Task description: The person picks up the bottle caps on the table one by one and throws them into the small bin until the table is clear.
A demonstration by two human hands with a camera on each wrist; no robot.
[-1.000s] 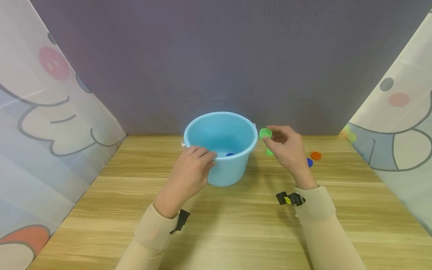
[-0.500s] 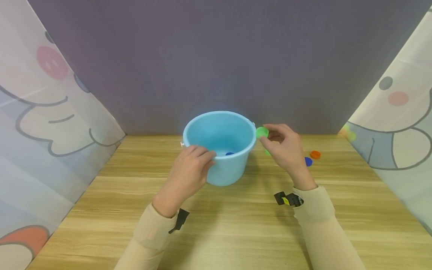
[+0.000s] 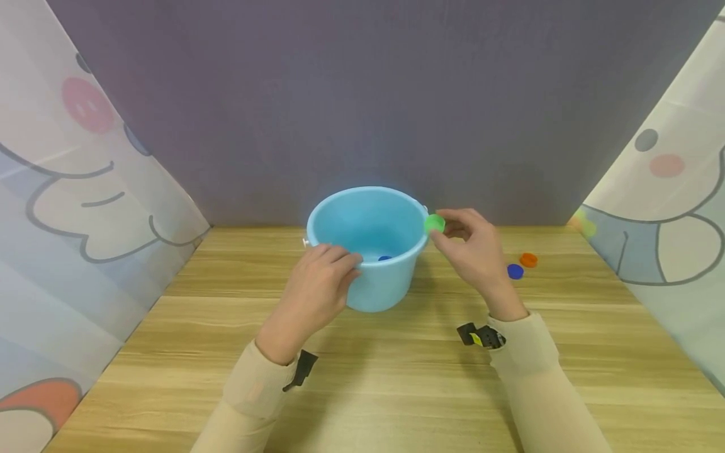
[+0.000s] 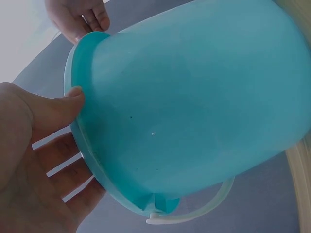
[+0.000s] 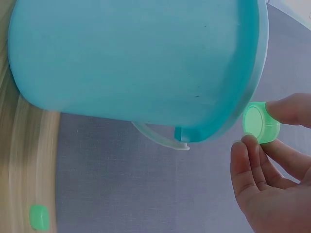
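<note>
A light-blue bucket (image 3: 382, 283) stands upright on the wooden table. My left hand (image 3: 317, 286) grips its near-left rim, the thumb outside and the fingers over the edge in the left wrist view. With thumb and fingers my right hand (image 3: 472, 248) pinches a green bottle cap (image 3: 435, 224), right at the bucket's right rim. In the right wrist view the round face of the green cap (image 5: 254, 124) shows. Inside the bucket lies a blue cap (image 3: 384, 258), partly hidden by the near rim.
To the right on the table (image 3: 396, 377) lie a blue cap (image 3: 515, 271) and an orange cap (image 3: 528, 260). Another green cap (image 5: 40, 217) rests beside the bucket, seen in the right wrist view. A grey panel (image 3: 385, 94) rises behind. The bucket's white handle (image 4: 204, 209) hangs at its back.
My right hand has moved slightly left with the green cap, up to the bucket's rim, and the cap has tilted. My left hand stays on the rim.
</note>
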